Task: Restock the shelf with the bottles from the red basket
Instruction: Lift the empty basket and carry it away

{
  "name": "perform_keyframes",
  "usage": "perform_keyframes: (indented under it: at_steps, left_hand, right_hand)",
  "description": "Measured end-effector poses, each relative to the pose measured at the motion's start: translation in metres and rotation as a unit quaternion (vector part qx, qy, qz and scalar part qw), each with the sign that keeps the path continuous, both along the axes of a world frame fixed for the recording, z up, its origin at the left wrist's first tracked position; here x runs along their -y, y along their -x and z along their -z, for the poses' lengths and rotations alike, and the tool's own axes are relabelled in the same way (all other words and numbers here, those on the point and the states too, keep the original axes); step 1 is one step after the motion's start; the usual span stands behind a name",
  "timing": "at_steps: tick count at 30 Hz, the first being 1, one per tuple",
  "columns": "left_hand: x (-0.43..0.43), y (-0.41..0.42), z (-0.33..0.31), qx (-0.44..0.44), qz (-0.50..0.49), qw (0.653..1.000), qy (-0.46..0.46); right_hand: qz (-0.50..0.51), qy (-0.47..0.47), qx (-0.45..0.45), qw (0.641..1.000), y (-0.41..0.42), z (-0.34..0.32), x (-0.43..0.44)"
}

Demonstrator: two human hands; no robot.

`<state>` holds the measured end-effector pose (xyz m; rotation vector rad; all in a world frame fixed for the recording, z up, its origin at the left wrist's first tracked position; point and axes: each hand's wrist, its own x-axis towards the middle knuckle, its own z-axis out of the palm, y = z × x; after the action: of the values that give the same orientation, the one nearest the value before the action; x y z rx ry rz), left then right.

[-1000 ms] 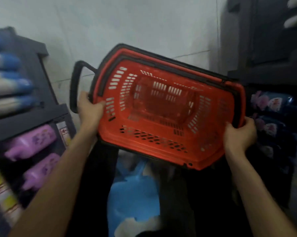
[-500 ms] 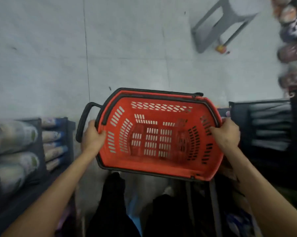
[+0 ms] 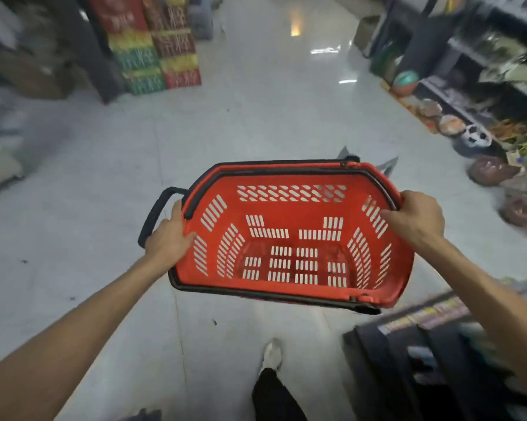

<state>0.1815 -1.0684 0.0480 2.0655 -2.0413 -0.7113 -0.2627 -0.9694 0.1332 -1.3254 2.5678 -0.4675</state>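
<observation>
The red basket (image 3: 289, 208) with black rim and handles is held out in front of me over the floor, its open top towards me. Nothing lies inside it. My left hand (image 3: 169, 235) grips its left end beside the black side handle. My right hand (image 3: 415, 220) grips the right end of the rim, fingers curled over the edge. No bottles are in view.
A dark shelf (image 3: 408, 344) stands low at the right, blurred. More shelves with balls and packaged goods (image 3: 474, 117) line the right side. Stacked coloured crates (image 3: 156, 47) stand at the back left. Grey tiled aisle floor (image 3: 256, 117) runs ahead. My shoe (image 3: 271, 354) shows below.
The view has swung up from the shelves beside me to the open aisle. The basket stays in both hands and now sits level in front of me.
</observation>
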Motion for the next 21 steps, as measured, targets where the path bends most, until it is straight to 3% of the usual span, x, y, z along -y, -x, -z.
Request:
perform_keyframes:
  at_steps: [10, 21]
  left_hand:
    - [0.280, 0.031, -0.152, 0.055, -0.011, 0.992, 0.112]
    - [0.595, 0.054, -0.204, 0.045, -0.036, 0.986, 0.155]
  right_hand:
    - [-0.067, 0.087, -0.009, 0.994, 0.051, -0.087, 0.284]
    - [-0.136, 0.121, 0.009, 0.983, 0.062, -0.164, 0.606]
